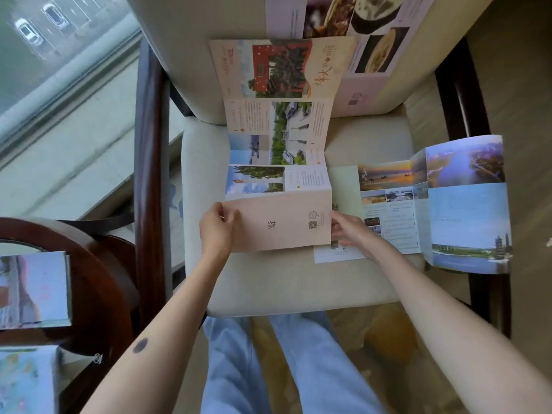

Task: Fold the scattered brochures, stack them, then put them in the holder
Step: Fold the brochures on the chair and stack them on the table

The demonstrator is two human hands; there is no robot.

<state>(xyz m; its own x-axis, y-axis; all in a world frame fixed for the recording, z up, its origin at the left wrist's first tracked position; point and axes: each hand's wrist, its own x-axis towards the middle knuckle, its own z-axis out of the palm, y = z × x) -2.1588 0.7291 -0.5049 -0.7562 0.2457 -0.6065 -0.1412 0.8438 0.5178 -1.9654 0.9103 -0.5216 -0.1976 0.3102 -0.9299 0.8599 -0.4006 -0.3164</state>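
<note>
A long peach brochure [279, 130] lies unfolded down the middle of the cream chair seat [292, 282], its far end leaning on the backrest. Its nearest panel [280, 225] is folded over, plain side up. My left hand [216, 231] pinches that panel's left edge. My right hand [351, 231] pinches its right edge. A blue scenic brochure [454, 204] lies unfolded on the seat's right side, reaching over the armrest. A food brochure [352, 31] leans unfolded on the backrest. No holder is in view.
A round dark wooden side table [98, 264] stands at the left with a folded brochure stack [33, 291] on it and another printed sheet [27, 380] below. Dark wooden armrests [149, 162] flank the chair. A window [59, 55] is at far left.
</note>
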